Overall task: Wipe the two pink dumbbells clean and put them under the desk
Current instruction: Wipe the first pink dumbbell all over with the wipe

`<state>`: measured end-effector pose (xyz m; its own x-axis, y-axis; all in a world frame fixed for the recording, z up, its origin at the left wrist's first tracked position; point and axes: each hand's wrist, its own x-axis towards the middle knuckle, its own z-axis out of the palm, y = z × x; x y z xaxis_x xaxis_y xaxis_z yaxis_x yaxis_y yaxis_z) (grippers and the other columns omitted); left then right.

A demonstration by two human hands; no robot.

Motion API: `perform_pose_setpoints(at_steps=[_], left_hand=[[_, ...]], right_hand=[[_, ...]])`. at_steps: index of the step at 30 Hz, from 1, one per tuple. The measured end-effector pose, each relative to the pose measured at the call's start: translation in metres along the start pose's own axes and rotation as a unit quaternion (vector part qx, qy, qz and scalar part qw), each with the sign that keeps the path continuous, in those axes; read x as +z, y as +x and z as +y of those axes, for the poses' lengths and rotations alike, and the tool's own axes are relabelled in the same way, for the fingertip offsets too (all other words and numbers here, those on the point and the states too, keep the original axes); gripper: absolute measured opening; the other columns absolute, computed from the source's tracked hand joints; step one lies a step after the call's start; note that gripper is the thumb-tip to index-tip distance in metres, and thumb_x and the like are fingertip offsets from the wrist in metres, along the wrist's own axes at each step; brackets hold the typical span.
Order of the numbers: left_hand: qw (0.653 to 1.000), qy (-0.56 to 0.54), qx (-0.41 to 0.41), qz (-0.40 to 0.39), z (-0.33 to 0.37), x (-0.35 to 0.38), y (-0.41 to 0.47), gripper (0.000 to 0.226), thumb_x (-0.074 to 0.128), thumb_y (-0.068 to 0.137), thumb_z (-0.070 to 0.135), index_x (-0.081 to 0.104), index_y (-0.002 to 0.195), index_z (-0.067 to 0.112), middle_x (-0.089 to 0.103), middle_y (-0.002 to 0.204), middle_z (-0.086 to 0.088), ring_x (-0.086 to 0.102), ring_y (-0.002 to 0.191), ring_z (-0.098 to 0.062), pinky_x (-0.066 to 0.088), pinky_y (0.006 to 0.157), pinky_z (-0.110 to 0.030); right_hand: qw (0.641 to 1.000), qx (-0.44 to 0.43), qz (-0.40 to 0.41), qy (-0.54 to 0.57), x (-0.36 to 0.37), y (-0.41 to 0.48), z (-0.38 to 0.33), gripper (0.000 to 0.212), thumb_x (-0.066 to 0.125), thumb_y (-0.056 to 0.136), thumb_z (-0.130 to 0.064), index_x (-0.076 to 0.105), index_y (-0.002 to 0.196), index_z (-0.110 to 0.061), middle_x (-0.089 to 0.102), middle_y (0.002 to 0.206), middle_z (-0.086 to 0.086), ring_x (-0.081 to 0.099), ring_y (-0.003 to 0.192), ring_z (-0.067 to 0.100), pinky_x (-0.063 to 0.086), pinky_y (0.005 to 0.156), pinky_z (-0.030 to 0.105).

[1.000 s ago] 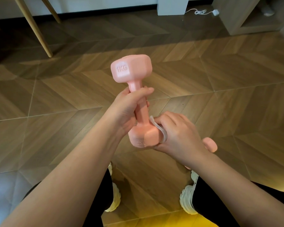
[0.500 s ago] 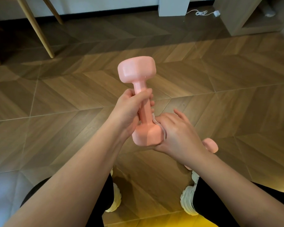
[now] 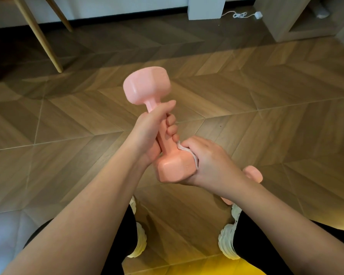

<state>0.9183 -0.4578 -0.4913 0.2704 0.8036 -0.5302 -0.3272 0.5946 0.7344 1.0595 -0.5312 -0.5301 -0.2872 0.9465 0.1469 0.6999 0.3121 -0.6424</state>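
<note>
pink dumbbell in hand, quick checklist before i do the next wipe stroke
1. Grip of the left hand on the handle of the held dumbbell: ok, fingers wrapped round it.
2. The white cloth between the right hand and the lower head: ok, pressed on.
3. Upper head wiped: cannot tell.
4. The second dumbbell wiped: cannot tell; it lies on the floor behind the right wrist.
5. Both stowed under the desk: not ok.

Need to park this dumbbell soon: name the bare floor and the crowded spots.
Bare floor runs wide ahead, between the wooden legs on the left and the shelf unit on the right. Crowded near the feet: the second dumbbell lies by the right shoe, below the right hand.
</note>
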Motion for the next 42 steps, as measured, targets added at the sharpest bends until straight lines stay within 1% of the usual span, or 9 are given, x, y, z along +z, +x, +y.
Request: perform_pose_setpoints(at_steps=[5,12,16,22,29,33,37,39,42], left_hand=[[0.999,0.020,-0.037,0.005,0.000,0.003,0.000,0.031,0.059,0.091,0.021,0.044,0.063,0.020,0.040,0.054,0.003,0.038,0.046,-0.012,0.037,0.048,-0.025],[0.999,0.011,-0.031,0.031,0.003,0.002,-0.004,0.035,0.052,0.093,0.024,0.035,0.063,0.021,0.027,0.047,0.006,0.025,0.040,-0.011,0.028,0.043,-0.022],[0.999,0.011,-0.019,0.034,0.007,0.001,-0.003,0.034,0.051,0.092,0.023,0.033,0.063,0.021,0.024,0.048,0.006,0.023,0.039,-0.011,0.026,0.042,-0.020],[0.999,0.020,-0.037,0.004,0.003,0.003,-0.004,0.035,0.051,0.092,0.020,0.035,0.061,0.020,0.026,0.045,0.004,0.024,0.037,-0.012,0.026,0.040,-0.021],[1.000,0.004,-0.025,0.001,0.009,0.002,-0.004,0.034,0.049,0.092,0.020,0.034,0.061,0.021,0.026,0.046,0.005,0.023,0.038,-0.011,0.025,0.042,-0.021],[1.000,0.006,-0.026,-0.010,0.007,0.001,-0.005,0.034,0.048,0.092,0.019,0.034,0.061,0.020,0.027,0.045,0.005,0.023,0.037,-0.010,0.025,0.041,-0.020],[0.999,0.023,-0.022,-0.016,0.008,0.004,-0.006,0.035,0.049,0.092,0.018,0.034,0.061,0.020,0.027,0.046,0.005,0.024,0.038,-0.011,0.024,0.043,-0.023],[1.000,0.017,-0.021,-0.013,0.009,0.003,-0.006,0.035,0.050,0.092,0.018,0.035,0.060,0.020,0.027,0.046,0.005,0.024,0.039,-0.011,0.025,0.043,-0.023],[0.999,0.022,-0.028,-0.017,0.006,0.004,-0.006,0.036,0.049,0.092,0.017,0.034,0.060,0.020,0.028,0.045,0.005,0.025,0.037,-0.011,0.024,0.043,-0.023]], right_hand=[[0.999,-0.013,-0.028,-0.039,0.007,-0.004,0.001,0.048,0.086,0.059,-0.033,0.056,0.090,-0.012,0.055,0.086,-0.002,0.042,0.078,0.011,0.023,0.062,0.024],[0.998,-0.021,-0.059,-0.003,-0.001,-0.001,-0.002,0.042,0.082,0.063,-0.037,0.060,0.092,-0.016,0.057,0.086,-0.009,0.047,0.082,0.007,0.031,0.074,0.007],[1.000,-0.017,-0.011,-0.023,-0.002,-0.001,-0.005,0.043,0.082,0.064,-0.040,0.055,0.088,-0.016,0.050,0.084,-0.008,0.044,0.077,0.008,0.025,0.062,0.023],[0.992,-0.012,-0.121,0.038,-0.001,-0.001,-0.002,0.054,0.081,0.068,-0.034,0.062,0.115,-0.016,0.054,0.123,-0.003,0.050,0.116,0.014,0.044,0.093,0.030],[0.993,0.044,-0.063,0.093,-0.011,-0.006,-0.007,0.052,0.087,0.065,-0.028,0.060,0.108,-0.021,0.060,0.099,-0.016,0.050,0.092,-0.012,0.035,0.078,0.003],[0.989,0.010,-0.113,0.090,-0.005,-0.003,-0.005,0.056,0.088,0.067,-0.023,0.063,0.116,-0.013,0.064,0.114,-0.004,0.051,0.107,0.005,0.034,0.089,0.005],[0.998,0.025,-0.045,0.041,-0.004,-0.006,-0.006,0.047,0.087,0.063,-0.035,0.060,0.099,-0.020,0.058,0.096,-0.010,0.053,0.091,0.008,0.043,0.076,0.028],[0.998,0.021,-0.033,0.053,-0.005,-0.006,-0.006,0.045,0.084,0.065,-0.038,0.059,0.098,-0.021,0.056,0.094,-0.011,0.052,0.089,0.007,0.042,0.075,0.026],[0.990,0.010,-0.116,0.075,-0.004,-0.003,-0.004,0.048,0.084,0.069,-0.031,0.061,0.109,-0.017,0.062,0.104,-0.005,0.052,0.097,0.008,0.041,0.082,0.023]])
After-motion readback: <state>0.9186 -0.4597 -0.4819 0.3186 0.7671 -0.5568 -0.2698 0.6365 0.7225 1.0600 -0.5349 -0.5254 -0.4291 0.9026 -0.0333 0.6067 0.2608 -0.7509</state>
